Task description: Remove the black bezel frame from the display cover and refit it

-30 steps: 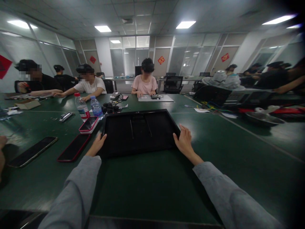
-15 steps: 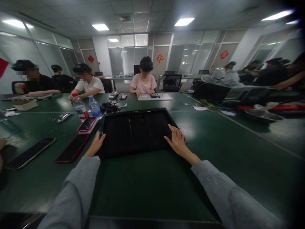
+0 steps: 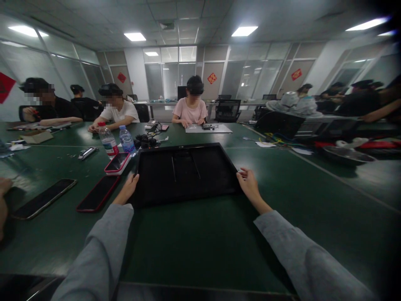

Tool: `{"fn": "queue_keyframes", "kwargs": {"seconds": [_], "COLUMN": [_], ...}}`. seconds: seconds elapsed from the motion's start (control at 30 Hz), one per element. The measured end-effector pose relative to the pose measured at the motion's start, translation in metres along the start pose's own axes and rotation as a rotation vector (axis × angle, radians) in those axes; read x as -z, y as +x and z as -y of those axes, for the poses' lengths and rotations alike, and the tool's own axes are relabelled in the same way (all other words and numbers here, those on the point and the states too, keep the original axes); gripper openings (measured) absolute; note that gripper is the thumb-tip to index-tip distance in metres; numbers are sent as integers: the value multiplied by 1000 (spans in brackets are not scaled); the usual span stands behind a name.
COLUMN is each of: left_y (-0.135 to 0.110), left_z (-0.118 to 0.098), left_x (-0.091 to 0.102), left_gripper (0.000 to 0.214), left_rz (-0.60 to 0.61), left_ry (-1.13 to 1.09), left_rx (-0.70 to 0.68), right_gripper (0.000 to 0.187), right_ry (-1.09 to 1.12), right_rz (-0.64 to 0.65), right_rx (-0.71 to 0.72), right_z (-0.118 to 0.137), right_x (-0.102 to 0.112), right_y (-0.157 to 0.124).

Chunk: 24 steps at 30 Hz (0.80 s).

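Monitor (image 3: 216,171) between two hands

It lies on the green table (image 3: 188,251). The left hand (image 3: 127,191) pinches its left edge; the right hand (image 3: 250,185) curls at the right edge, whether gripping cannot be told. Opposed placement presumably steadies it.

The left hand's (image 3: 127,190) fingers beyond the thumb are mostly hidden at the edge of the black panel (image 3: 213,175), and the panel's underside is out of sight. Small lettering on its far rim is too tiny to read. The picture's bottom edge cuts off both grey sleeves (image 3: 103,246); its left edge crops a neighbour's hand (image 3: 4,188) and a red wall sign (image 3: 5,87). Blur swallows the print on the blue-capped bottle (image 3: 127,142), and small parts (image 3: 208,126) on the white board (image 3: 223,129) cannot be identified.
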State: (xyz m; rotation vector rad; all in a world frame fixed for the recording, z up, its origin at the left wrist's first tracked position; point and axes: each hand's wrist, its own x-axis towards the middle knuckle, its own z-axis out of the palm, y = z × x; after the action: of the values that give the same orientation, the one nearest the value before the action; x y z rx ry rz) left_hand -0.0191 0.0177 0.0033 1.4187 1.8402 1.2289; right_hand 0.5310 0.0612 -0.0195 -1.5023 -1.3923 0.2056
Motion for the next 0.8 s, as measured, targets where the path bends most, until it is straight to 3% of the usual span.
{"fn": "queue_keyframes", "kwargs": {"seconds": [0.1, 0.23, 0.5, 0.8], "left_y": [0, -1, 2, 7], "left_z": [1, 2, 11, 15], "left_x": [-1, -2, 6, 10], "left_gripper": [49, 48, 47, 43], "left_rz": [-5, -53, -117, -177], "left_ry": [-10, 6, 60, 139], "left_rx": [14, 18, -65, -56], "right_gripper": [47, 44, 45, 43], "right_ry": [-22, -48, -24, 93], "right_rz": [91, 105, 126, 122], "right_rx": [47, 86, 67, -26], "right_z": [-3, -3, -3, 8], "right_x": [-4, -4, -1, 3], "right_y": [0, 1, -2, -10]}}
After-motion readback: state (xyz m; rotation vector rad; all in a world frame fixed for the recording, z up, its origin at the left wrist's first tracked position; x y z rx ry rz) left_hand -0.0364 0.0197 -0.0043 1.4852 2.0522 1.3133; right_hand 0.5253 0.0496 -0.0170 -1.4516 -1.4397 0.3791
